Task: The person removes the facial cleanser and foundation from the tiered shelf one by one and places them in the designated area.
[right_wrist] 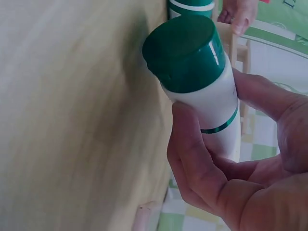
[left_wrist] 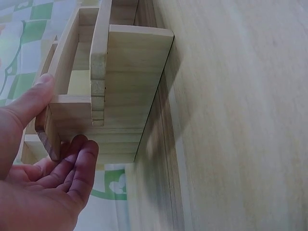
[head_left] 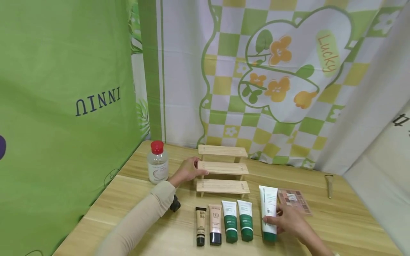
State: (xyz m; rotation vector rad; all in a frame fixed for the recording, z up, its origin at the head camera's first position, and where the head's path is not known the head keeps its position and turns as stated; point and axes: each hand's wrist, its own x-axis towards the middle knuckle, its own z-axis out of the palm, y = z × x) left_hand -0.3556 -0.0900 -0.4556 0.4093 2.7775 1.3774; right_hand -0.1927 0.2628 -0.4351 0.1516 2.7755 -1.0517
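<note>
A three-step wooden shelf (head_left: 222, 170) stands at the back of the table. My left hand (head_left: 194, 170) grips the left end of its middle step; in the left wrist view the thumb (left_wrist: 33, 98) lies on top of the shelf (left_wrist: 130, 82) and the fingers (left_wrist: 79, 163) curl underneath. My right hand (head_left: 276, 218) holds a white tube with a green cap (head_left: 268, 209) at the right end of the row of tubes. In the right wrist view the fingers (right_wrist: 192, 144) and thumb wrap the tube (right_wrist: 207, 91) just behind its cap.
Left of the held tube lie two green-and-white tubes (head_left: 238, 220), a pink BB tube (head_left: 215, 224) and a beige tube (head_left: 200, 226). A red-capped clear bottle (head_left: 158, 163) stands left of the shelf. An eyeshadow palette (head_left: 294, 201) and a brush (head_left: 329, 185) lie to the right. Cloth backdrops hang behind the table.
</note>
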